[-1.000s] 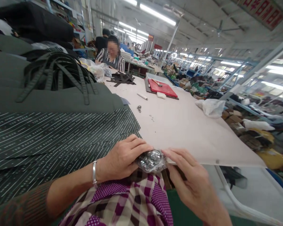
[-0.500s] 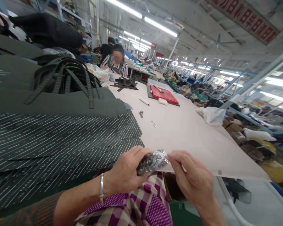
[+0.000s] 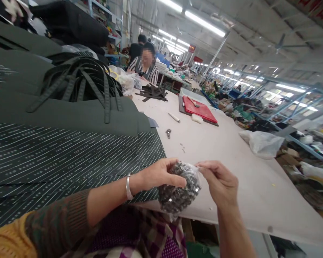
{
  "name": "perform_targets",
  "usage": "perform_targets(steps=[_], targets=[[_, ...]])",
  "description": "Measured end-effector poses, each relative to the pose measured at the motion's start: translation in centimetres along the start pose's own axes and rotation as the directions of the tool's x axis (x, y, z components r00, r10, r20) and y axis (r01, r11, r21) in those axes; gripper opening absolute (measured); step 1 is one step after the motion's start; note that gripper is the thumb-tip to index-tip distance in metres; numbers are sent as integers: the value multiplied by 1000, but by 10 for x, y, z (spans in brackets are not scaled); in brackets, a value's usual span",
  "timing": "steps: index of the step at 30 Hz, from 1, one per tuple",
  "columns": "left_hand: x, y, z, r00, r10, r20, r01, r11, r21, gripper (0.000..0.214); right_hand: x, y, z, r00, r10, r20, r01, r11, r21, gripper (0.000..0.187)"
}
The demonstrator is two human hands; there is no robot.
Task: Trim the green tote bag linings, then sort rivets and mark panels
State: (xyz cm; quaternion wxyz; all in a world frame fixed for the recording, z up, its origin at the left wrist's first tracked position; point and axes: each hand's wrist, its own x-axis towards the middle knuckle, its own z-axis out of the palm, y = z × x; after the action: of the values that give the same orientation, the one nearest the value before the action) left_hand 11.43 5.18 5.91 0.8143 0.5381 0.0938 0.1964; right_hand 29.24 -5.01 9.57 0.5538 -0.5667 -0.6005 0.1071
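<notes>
A clear plastic bag (image 3: 179,199) full of small shiny metal pieces hangs between my hands at the table's near edge. My left hand (image 3: 161,175) grips the bag from its left side, thumb across the front. At the bag's upper right corner, my right hand (image 3: 219,181) pinches the plastic with its fingertips. The exact kind of metal pieces cannot be made out. Beyond the bag, a small cluster of metal parts (image 3: 168,133) lies on the pale table (image 3: 226,150), with a few tiny bits (image 3: 183,148) close to it.
Dark striped lining sheets (image 3: 70,161) and a pile of dark straps (image 3: 83,80) cover the left side. Farther back are a white marker-like stick (image 3: 174,117), a red board (image 3: 200,109) with a hammer (image 3: 193,102), and a plastic bag (image 3: 262,143). A person (image 3: 145,64) sits beyond.
The bag has been turned and raised, so more of its metal contents show. Both hands have moved up a little, and my left thumb now lies across the front. The view has shifted.
</notes>
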Motion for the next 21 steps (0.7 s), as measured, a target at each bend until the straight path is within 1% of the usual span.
perform_targets(steps=[2, 5, 7, 9, 11, 13, 14, 16, 18, 21], targets=[[5, -11, -1, 996, -22, -82, 23, 1000, 20, 42, -1, 17, 6, 993, 118, 25, -118, 993, -9, 5], [10, -30, -8, 983, -25, -180, 38, 997, 66, 43, -3, 32, 9, 969, 229, 92, -226, 973, -40, 3], [12, -38, -13, 971, -28, -239, 50, 995, 87, 44, -5, 36, 7, 948, 284, 143, -281, 959, -40, 9], [12, -42, -15, 959, -21, -281, 60, 989, 131, 44, -5, 36, 4, 924, 323, 204, -321, 946, -48, 17], [12, -42, -13, 954, 3, -301, 66, 974, 218, 47, -5, 34, 1, 906, 337, 257, -322, 941, -102, 25], [11, -40, -11, 960, 40, -279, 52, 947, 317, 54, -5, 31, 0, 908, 300, 291, -246, 947, -208, 27], [11, -39, -9, 965, 61, -254, 34, 935, 352, 55, -5, 28, 0, 917, 260, 302, -182, 948, -262, 25], [12, -37, -7, 972, 103, -213, -7, 913, 408, 52, -5, 23, 2, 932, 156, 327, -37, 939, -343, 17], [13, -34, -5, 966, 146, -213, -28, 879, 476, 47, -6, 18, 4, 936, 64, 346, 84, 915, -396, 13], [16, -32, -1, 954, 211, -214, -46, 807, 588, 41, -8, 12, 8, 928, -10, 372, 205, 848, -489, 16]])
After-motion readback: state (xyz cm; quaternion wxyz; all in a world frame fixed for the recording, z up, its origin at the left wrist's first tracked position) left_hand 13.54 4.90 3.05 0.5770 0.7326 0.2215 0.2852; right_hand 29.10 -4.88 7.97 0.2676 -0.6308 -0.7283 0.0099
